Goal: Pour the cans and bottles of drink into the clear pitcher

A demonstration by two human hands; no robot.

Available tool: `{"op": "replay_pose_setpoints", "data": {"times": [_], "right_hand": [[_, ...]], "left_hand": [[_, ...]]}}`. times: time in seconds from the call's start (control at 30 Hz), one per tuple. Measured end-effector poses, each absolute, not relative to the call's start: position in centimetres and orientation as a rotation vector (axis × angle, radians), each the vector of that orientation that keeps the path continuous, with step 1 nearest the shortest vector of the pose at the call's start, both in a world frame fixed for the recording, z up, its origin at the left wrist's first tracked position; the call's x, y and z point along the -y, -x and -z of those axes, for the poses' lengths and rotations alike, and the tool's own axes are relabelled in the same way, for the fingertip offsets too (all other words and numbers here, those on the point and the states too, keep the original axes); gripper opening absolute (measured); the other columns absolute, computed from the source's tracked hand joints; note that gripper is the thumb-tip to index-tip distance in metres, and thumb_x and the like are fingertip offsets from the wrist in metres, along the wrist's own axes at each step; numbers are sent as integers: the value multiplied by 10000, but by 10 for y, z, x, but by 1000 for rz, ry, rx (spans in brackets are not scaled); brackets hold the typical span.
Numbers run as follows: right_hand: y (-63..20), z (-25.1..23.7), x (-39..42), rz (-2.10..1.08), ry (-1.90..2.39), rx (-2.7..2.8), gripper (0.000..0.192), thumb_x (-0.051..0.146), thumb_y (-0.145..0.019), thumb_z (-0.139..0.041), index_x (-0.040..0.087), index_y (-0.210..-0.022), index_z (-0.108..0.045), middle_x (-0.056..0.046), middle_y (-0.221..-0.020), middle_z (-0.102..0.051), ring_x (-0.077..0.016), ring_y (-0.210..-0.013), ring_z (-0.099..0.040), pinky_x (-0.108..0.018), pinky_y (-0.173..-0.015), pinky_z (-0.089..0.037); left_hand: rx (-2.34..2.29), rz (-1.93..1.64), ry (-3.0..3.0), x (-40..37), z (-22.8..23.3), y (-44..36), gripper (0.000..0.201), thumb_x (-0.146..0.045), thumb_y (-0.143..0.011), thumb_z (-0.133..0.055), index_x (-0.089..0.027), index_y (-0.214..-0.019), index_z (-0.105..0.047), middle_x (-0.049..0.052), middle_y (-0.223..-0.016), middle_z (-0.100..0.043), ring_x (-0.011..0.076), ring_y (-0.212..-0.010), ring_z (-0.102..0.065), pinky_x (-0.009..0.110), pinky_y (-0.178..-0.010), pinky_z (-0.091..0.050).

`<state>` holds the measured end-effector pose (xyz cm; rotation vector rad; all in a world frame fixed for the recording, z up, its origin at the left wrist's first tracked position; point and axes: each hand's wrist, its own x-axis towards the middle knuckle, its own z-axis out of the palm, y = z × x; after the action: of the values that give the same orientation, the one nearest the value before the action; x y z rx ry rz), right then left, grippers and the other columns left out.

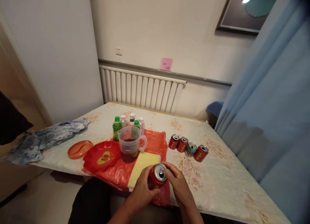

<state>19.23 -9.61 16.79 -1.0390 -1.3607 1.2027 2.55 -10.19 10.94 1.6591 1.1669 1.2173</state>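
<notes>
Both hands point(160, 188) gripping red can point(158, 176), yellow pad point(142, 164) beside

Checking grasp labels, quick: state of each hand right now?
Left hand: closed around the red can, gripping its side.
Right hand: on the same can, fingers at its top rim; grip unclear.

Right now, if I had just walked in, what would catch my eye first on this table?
First the red drink can at the near edge, held between the left hand and the right hand, with the right fingers at its top. Behind it a clear measuring jug with dark liquid stands on an orange plastic bag, beside a red heart-patterned tray. To the right, four more cans stand in a row.
</notes>
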Motion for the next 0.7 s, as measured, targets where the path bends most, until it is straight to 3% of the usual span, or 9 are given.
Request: {"op": "replay_pose_setpoints", "data": {"times": [0.37, 0.7], "right_hand": [[-186, -167, 99, -1205, 1059, 1280, 302, 432, -774, -680, 189, -951, -698, -42, -893, -708, -213, -849, -624, -306, -788, -479], [-188, -166, 101, -1213, 1067, 1299, 331, 472, -805, -631, 195, -973, -700, -52, -933, -706, -233, -893, -626, -321, -816, -487]], "left_hand": [[-1173, -1175, -1772, 111, -121, -27, 701, -111, -623, -692, -219, -1278, -468, 89, -1282, -540, 269, -1206, -506, 435, -1071, -384], [-1142, -1171, -1715, 110, -114, -26, 721, -89, -614, -692, -229, -1284, -466, 82, -1294, -530, 263, -1208, -505, 418, -1065, -394]]}}
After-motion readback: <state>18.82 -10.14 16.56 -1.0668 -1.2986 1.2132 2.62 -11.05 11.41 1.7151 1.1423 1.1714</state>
